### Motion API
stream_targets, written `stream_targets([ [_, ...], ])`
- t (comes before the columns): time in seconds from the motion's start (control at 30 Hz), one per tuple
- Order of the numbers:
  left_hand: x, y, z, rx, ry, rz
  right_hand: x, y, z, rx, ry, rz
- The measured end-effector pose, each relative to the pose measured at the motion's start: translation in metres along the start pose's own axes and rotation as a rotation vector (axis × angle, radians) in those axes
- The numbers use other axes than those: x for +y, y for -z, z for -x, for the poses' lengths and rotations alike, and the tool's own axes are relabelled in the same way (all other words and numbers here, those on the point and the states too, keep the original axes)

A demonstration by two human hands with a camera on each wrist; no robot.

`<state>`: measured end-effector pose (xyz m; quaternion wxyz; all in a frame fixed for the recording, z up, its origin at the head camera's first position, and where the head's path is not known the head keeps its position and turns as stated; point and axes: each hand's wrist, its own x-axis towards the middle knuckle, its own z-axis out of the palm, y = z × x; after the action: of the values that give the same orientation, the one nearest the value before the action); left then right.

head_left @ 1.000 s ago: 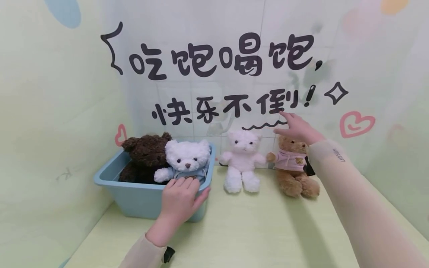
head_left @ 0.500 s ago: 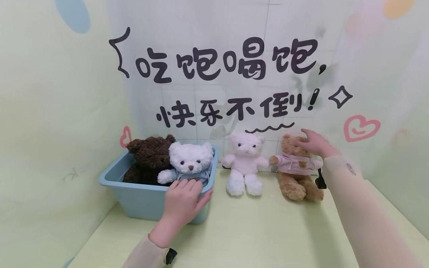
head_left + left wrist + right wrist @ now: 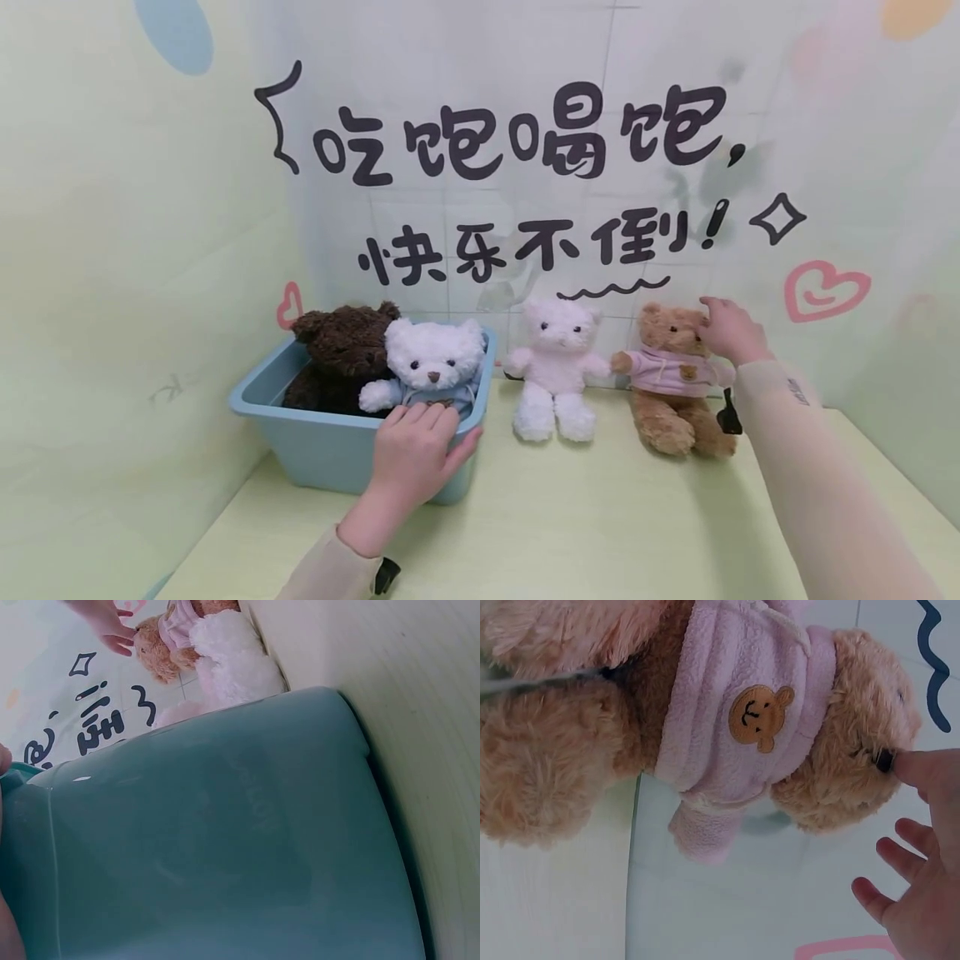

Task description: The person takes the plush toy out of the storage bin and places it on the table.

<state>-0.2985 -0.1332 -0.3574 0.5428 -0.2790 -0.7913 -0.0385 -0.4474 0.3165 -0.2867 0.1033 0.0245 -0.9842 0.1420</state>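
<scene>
My left hand (image 3: 408,454) grips the front rim of a light blue plastic tub (image 3: 322,454), fingers over the edge and thumb along the outside. Inside the tub sit a dark brown teddy bear (image 3: 341,342) and a white teddy bear in a blue top (image 3: 433,357). My right hand (image 3: 731,331) is beside the head of a light brown teddy bear (image 3: 666,379) in a pink hoodie, which sits against the back wall. In the right wrist view, those fingers (image 3: 904,862) are spread and the thumb overlaps the bear's face near its black nose.
A plain white teddy bear (image 3: 558,358) sits between the tub and the pink-hooded bear. All stand on a pale table (image 3: 570,517), backed by a wall with large black lettering (image 3: 525,242). Side walls close in left and right.
My right hand has come down from above the pink-hooded bear to the right side of its head. My left hand keeps its grip on the tub's rim. The head view has shifted slightly.
</scene>
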Motion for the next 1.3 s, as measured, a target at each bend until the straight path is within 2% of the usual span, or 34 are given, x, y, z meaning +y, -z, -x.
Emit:
stream_targets([
  [0.2,0.002,0.000,-0.002,0.017,-0.004,0.005,0.007,0.002,-0.001,-0.096,0.079,-0.059],
  [0.43,0.001,0.000,-0.002,0.023,-0.001,0.006,0.006,0.008,-0.004,-0.144,0.232,-0.095],
  [0.57,0.001,-0.001,-0.002,0.017,0.001,0.005,0.006,0.009,-0.006,-0.176,0.277,-0.114],
  [0.73,0.001,0.000,-0.002,0.001,0.006,0.006,0.004,0.007,-0.002,-0.274,0.261,-0.206],
  [0.87,0.003,0.000,-0.001,-0.008,0.010,0.013,0.002,0.007,0.005,-0.337,0.258,-0.239],
  [0.93,0.004,0.000,-0.001,-0.008,0.011,0.013,0.001,0.007,0.006,-0.333,0.289,-0.226],
  [1.03,0.004,0.000,-0.001,-0.002,0.009,0.012,-0.001,0.008,0.008,-0.320,0.283,-0.170],
  [1.17,0.004,0.000,-0.001,0.012,0.004,0.005,-0.001,0.003,0.011,-0.300,0.224,-0.081],
  [1.3,0.003,-0.001,-0.001,0.010,0.006,0.001,0.003,-0.008,0.014,-0.262,0.211,-0.037],
])
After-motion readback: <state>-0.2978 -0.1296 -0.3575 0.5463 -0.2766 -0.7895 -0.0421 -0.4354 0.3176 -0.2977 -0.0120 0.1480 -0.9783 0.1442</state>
